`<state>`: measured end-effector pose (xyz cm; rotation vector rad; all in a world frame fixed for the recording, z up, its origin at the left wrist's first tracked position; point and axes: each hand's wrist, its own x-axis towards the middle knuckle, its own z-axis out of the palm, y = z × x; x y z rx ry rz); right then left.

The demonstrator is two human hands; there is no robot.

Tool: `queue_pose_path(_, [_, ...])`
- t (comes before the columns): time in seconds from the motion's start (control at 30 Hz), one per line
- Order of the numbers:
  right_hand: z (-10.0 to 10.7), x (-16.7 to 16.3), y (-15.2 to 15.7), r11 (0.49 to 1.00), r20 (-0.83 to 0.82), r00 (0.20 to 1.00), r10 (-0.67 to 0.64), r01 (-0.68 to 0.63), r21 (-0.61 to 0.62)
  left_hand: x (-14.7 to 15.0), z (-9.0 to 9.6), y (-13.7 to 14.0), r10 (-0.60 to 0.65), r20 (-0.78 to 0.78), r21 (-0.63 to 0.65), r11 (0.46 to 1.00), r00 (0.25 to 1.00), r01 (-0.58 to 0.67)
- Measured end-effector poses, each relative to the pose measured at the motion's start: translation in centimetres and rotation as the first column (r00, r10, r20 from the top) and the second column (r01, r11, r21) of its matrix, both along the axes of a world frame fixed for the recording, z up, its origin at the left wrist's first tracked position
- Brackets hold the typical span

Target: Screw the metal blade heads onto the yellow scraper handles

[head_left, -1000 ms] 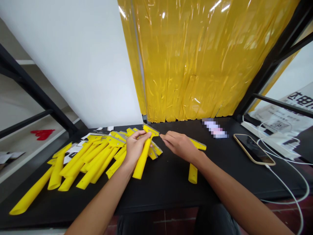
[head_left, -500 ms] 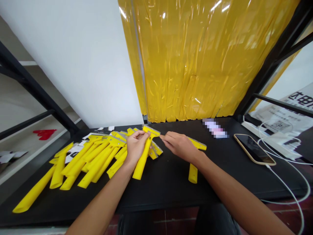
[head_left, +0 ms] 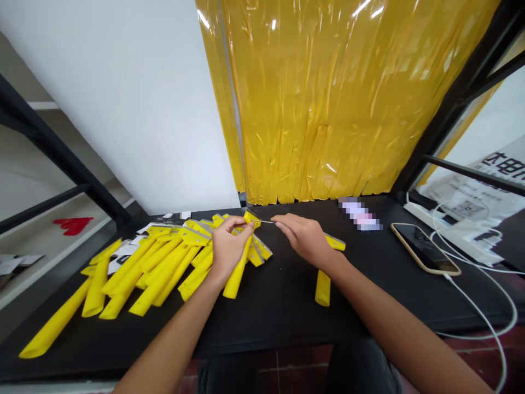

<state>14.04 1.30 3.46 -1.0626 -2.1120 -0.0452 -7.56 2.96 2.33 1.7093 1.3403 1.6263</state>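
In the head view my left hand (head_left: 232, 241) is closed around the neck of a yellow scraper (head_left: 237, 279), its handle slanting down toward me. My right hand (head_left: 302, 236) is closed on a screwdriver (head_left: 267, 221); only its thin metal shaft shows, pointing left to the scraper's head, while the handle is hidden in my palm. Whether the tip sits in a screw is too small to tell. Beyond my left hand lies a pile of yellow scrapers (head_left: 164, 268) with metal blades. Another scraper (head_left: 323, 287) lies partly hidden under my right wrist.
A phone (head_left: 426, 249) with a white cable rests on the black table (head_left: 266, 323) at the right, near a white power strip (head_left: 471, 241). A blurred card-like item (head_left: 361, 213) lies at the back. Black frame bars (head_left: 53, 153) flank both sides.
The scraper's head has turned in my left hand and looks narrower. My right hand has shifted slightly right, and the screwdriver shaft now shows between the hands.
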Motion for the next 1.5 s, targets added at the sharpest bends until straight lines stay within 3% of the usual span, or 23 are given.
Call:
queue_pose_path(0.23, [0.1, -0.2, 0.1, 0.989, -0.184, 0.974, 0.129, -0.141, -0.054, -0.3, 0.0, 0.3, 0.017, 0.059, -0.027, 1.0, 0.998, -0.016])
queue_pose_path(0.43, [-0.1, 0.1, 0.2, 0.992, -0.1, 0.99, -0.094, 0.085, -0.093, 0.1, 0.3, -0.2, 0.005, -0.026, 0.002, 1.0, 1.0, -0.005])
queue_pose_path(0.67, [0.0, -0.1, -0.1, 0.989, -0.106, 0.994, 0.003, -0.019, -0.148, -0.2, 0.6, -0.1, 0.025, 0.245, -0.198, 0.98, 0.969, 0.025])
queue_pose_path(0.87, [-0.4, -0.1, 0.2, 0.992, -0.038, 0.993, -0.111, 0.108, -0.071, -0.1, 0.8, -0.3, -0.004, 0.238, -0.189, 0.981, 0.971, 0.05])
queue_pose_path(1.1, [0.2, -0.1, -0.3, 0.994, -0.09, 0.996, 0.012, -0.021, -0.11, 0.1, 1.1, -0.4, 0.037, 0.295, -0.246, 0.969, 0.955, 0.038])
queue_pose_path(1.33, [0.2, 0.1, 0.1, 0.992, -0.071, 0.994, -0.08, 0.072, -0.108, 0.0, 1.0, -0.4, 0.008, 0.264, -0.238, 0.97, 0.965, 0.057])
queue_pose_path(1.5, [0.6, 0.0, -0.3, 0.989, -0.188, 0.982, 0.02, -0.047, -0.141, 0.4, 0.9, -0.5, 0.019, 0.277, -0.266, 0.962, 0.961, 0.058])
